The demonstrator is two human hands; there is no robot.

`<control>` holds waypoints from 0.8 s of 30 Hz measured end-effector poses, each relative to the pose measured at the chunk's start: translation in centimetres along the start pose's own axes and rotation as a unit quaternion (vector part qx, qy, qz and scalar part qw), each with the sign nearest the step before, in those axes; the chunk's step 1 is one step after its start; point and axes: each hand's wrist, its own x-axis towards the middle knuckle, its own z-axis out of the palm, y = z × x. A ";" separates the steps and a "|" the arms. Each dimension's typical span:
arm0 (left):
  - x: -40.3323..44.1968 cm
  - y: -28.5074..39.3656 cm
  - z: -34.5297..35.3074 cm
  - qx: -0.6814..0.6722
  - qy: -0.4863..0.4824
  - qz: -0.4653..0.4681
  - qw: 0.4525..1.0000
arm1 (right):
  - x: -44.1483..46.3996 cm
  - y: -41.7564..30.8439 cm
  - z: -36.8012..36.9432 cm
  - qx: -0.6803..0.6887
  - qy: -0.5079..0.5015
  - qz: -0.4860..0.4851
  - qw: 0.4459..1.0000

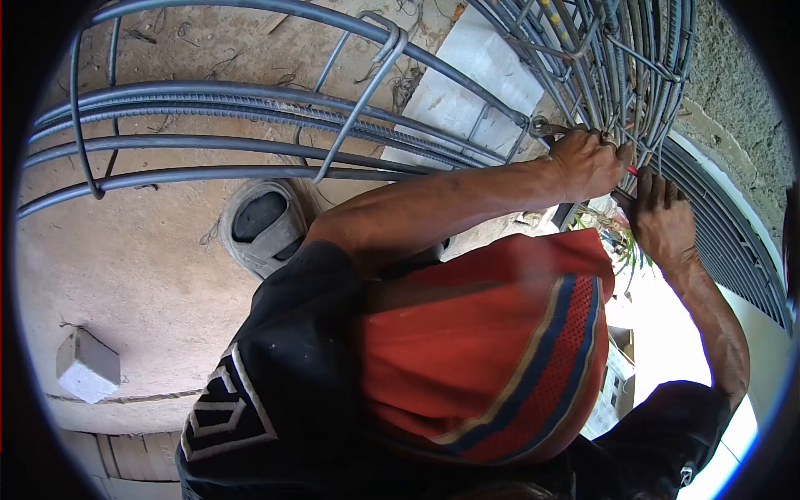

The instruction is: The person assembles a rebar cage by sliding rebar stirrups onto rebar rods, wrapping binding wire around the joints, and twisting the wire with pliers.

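Observation:
My left hand (587,165) is closed in a fist beside the bundled steel bars. A dark metal tool with a rounded, ring-like head (542,127) sticks out from its far side; its exact kind is unclear. A small red piece (632,170) shows between my two hands, and I cannot tell whether it belongs to that tool. My right hand (664,218) is at the near end of the bundle, fingers bent down over something dark and mostly hidden. Upright bars tied with stirrups (617,67) crowd together just past both hands.
A long curved rebar cage (242,93) stretches across the left above dusty ground. Beneath its end lies a pale slab (467,79). A grey shoe (265,227) stands below the cage, and a white block (88,365) sits farther left. Rough wall (742,92) and a slatted grille (733,225) border the right.

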 end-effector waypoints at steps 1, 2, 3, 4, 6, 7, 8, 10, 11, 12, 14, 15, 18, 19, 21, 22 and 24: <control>-0.5 0.3 0.1 0.002 0.017 0.007 1.000 | -0.1 0.3 -0.2 0.057 -0.026 -0.003 0.998; -1.1 0.3 -0.1 0.007 0.038 0.018 0.999 | 0.3 0.9 -0.5 0.270 -0.171 0.096 0.943; -1.5 0.4 -0.4 0.015 0.058 0.028 0.998 | 1.2 1.7 -0.9 0.464 -0.298 0.187 0.813; -1.7 0.9 -0.6 0.004 0.053 0.019 0.998 | 2.0 2.3 -1.3 0.621 -0.403 0.260 0.620; -2.6 2.0 0.4 0.028 0.067 0.037 0.997 | 1.9 2.5 -1.2 0.738 -0.468 0.307 0.377; -2.5 1.8 0.4 0.046 0.077 0.046 0.995 | 1.8 2.7 -0.2 0.747 -0.457 0.296 0.380; -2.3 1.0 0.6 0.072 0.047 0.083 0.993 | 1.2 2.7 0.8 0.758 -0.447 0.289 0.377; -1.5 0.8 0.4 -0.016 0.012 0.070 0.997 | 1.0 3.1 0.9 0.748 -0.410 0.263 0.451; -1.3 0.6 0.3 -0.059 -0.007 0.057 0.997 | 1.3 3.0 0.5 0.701 -0.332 0.218 0.592; -1.0 0.4 0.5 -0.030 0.046 0.069 0.996 | 1.2 2.6 0.0 0.636 -0.246 0.164 0.713; -0.9 0.3 0.2 0.003 0.011 0.091 0.996 | 0.8 1.4 -3.5 0.446 -0.134 0.050 0.883; -0.7 0.1 0.0 0.022 -0.006 0.104 0.994 | -0.1 0.2 -4.1 0.281 -0.061 -0.026 0.957; 0.6 0.2 -0.8 -0.062 -0.107 0.045 0.991 | -1.2 -1.5 0.0 0.131 -0.056 0.086 0.986; 1.1 0.1 -1.5 -0.083 -0.151 0.022 0.985 | -0.3 -0.7 -0.1 0.299 -0.180 0.131 0.928; 0.5 0.0 -2.4 -0.023 -0.106 0.059 0.992 | 1.8 1.4 -0.8 0.582 -0.393 0.199 0.684; -0.7 0.7 -1.8 0.011 -0.028 0.069 0.997 | 1.9 3.0 0.1 0.714 -0.446 0.240 0.484; -1.5 0.3 -1.2 0.044 0.141 0.114 0.983 | 1.8 3.3 0.6 0.754 -0.410 0.200 0.472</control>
